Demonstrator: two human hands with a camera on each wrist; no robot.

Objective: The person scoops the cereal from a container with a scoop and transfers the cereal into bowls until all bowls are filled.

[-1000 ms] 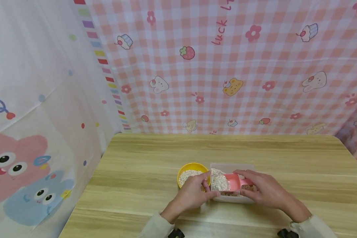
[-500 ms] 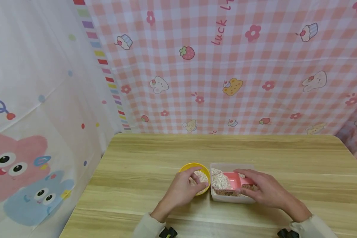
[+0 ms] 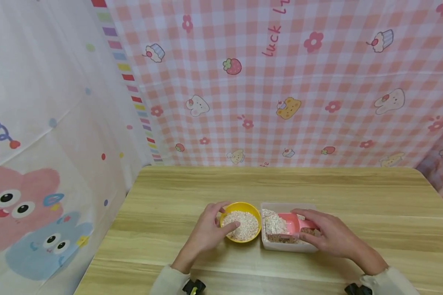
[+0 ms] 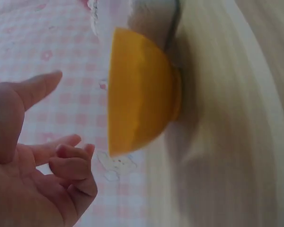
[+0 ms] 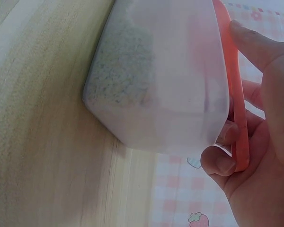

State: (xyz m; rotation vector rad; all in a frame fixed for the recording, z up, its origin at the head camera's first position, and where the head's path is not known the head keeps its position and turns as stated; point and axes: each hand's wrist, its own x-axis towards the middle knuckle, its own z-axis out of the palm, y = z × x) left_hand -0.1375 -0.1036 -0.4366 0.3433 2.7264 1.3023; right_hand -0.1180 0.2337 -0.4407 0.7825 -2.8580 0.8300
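In the head view, a yellow bowl (image 3: 242,205) full of pale oat flakes (image 3: 245,225) stands on the table. My left hand (image 3: 206,230) is at the bowl's left side, thumb and fingers spread; in the left wrist view it is apart from the bowl (image 4: 137,94). Right beside the bowl is a translucent plastic container (image 3: 286,246) of oat flakes, heaped at its left end. A pink scoop (image 3: 291,221) lies inside it. My right hand (image 3: 330,235) grips the scoop's handle (image 5: 236,104), fingers curled round it in the right wrist view.
The wood-grain table (image 3: 184,184) extends behind and to both sides of the bowl and container. A pink checked cloth (image 3: 221,90) hangs behind it, and a white printed cloth (image 3: 70,123) hangs at the left.
My left hand has let go of the container's left edge and moved left across the bowl to its left side. The right hand and scoop have stayed nearly still.
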